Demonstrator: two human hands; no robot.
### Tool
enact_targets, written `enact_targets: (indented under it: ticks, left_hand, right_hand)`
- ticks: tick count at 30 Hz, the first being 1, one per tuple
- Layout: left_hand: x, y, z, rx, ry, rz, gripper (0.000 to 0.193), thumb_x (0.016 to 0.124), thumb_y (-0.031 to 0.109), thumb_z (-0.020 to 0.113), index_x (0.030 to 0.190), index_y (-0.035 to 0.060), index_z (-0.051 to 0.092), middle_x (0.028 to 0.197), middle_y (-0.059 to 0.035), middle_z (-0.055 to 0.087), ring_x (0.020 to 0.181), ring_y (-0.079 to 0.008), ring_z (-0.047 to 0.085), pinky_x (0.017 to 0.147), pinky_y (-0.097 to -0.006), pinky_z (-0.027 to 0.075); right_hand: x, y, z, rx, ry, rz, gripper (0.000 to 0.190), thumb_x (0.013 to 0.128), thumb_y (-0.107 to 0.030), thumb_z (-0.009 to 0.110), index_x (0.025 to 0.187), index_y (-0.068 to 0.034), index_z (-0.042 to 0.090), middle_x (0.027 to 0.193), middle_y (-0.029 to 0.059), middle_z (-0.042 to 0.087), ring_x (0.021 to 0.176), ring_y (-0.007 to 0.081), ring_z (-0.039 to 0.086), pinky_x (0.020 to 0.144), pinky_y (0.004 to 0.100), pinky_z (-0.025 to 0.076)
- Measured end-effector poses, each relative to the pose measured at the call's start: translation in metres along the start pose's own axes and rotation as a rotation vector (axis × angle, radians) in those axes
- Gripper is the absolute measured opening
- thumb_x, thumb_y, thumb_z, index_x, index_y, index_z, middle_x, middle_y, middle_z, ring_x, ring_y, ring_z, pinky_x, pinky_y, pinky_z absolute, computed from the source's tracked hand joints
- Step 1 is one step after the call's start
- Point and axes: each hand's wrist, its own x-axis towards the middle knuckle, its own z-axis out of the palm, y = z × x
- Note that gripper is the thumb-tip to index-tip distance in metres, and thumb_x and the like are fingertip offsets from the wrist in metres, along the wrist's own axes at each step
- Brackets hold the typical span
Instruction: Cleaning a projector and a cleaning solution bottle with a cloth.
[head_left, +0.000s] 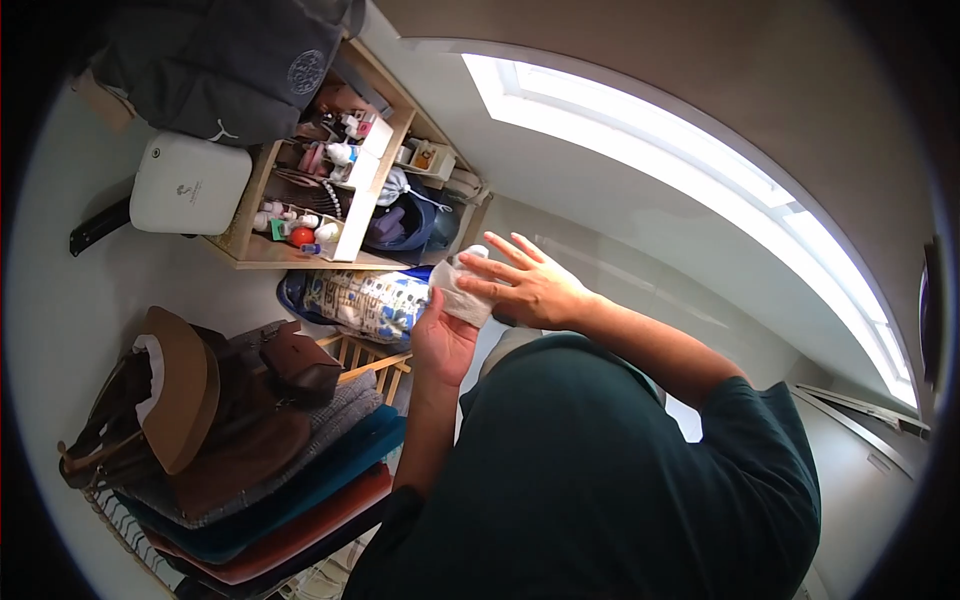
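Observation:
A small, folded off-white cloth item (474, 309), possibly a sock, rests in my left hand (448, 346), with the thumb up along its near edge. Over it lies my right hand (538, 291), palm down with the fingers spread; its fingertips touch or hover just above the fabric, I cannot tell which. The cloth's underside and most of my left fingers are hidden. Just left of the cloth is a patterned fabric bag (367, 300) in white, blue and yellow.
A wooden shelf unit (322, 264) holds cosmetics bottles, white trays and a blue pouch (409, 221). A dark grey bag (217, 67) and a white device (191, 184) are beside it. Lower left, a rack carries hanging clothes (300, 495), a brown hat (180, 390) and bags. A bright window (637, 127) is upper right.

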Motion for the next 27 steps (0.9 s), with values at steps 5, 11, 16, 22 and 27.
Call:
enact_targets:
  ticks: [5,11,16,22,27]
  left_hand:
    - [-0.007,-0.062,0.024,-0.016,-0.079,-0.138,0.044,0.108,0.029,0.042,0.140,-0.0003,0.045,0.140,-0.0163,0.054,0.132,-0.0278,0.052,0.114,-0.0464,0.040]
    - [-0.020,-0.110,0.051,0.156,-0.043,-0.204,0.045,0.105,0.029,0.048,0.138,-0.0006,0.046,0.141,-0.0190,0.053,0.125,-0.0308,0.058,0.108,-0.0463,0.049]
    - [-0.029,-0.137,0.048,0.788,-0.229,0.041,0.063,0.096,0.020,0.066,0.149,0.0010,0.037,0.154,-0.0184,0.040,0.137,-0.0364,0.046,0.110,-0.0456,0.043]
    - [-0.049,-0.175,0.063,1.471,-0.495,0.180,0.096,0.078,0.028,0.086,0.154,0.0038,0.031,0.155,-0.0181,0.040,0.144,-0.0319,0.038,0.116,-0.0425,0.034]
    - [-0.055,-0.182,0.068,1.505,-0.614,0.283,0.073,0.079,0.020,0.083,0.142,0.0028,0.049,0.130,-0.0194,0.061,0.121,-0.0343,0.059,0.102,-0.0383,0.047]
  right_hand:
    - [-0.074,0.016,-0.029,-0.048,0.086,0.024,0.061,0.084,-0.014,0.066,0.143,-0.021,0.051,0.153,0.0005,0.044,0.145,0.0322,0.035,0.115,0.0502,0.035]
    - [-0.148,0.011,-0.048,0.606,0.445,0.495,0.034,0.081,0.010,0.057,0.111,-0.002,0.066,0.113,0.0113,0.071,0.103,0.0266,0.067,0.089,0.0355,0.053]
    - [-0.187,0.002,-0.080,0.880,0.411,0.858,0.013,0.088,0.003,0.058,0.098,0.002,0.067,0.083,0.0049,0.069,0.078,0.0094,0.061,0.070,0.0278,0.051]
    - [-0.209,-0.015,-0.094,0.752,0.043,0.956,0.011,0.086,-0.005,0.062,0.092,0.002,0.068,0.073,0.0093,0.067,0.066,0.0128,0.062,0.059,0.0314,0.049]
    - [-0.200,-0.033,-0.098,0.588,0.167,0.647,0.014,0.081,-0.006,0.069,0.095,-0.002,0.072,0.073,0.0152,0.068,0.058,0.0257,0.061,0.059,0.0341,0.050]
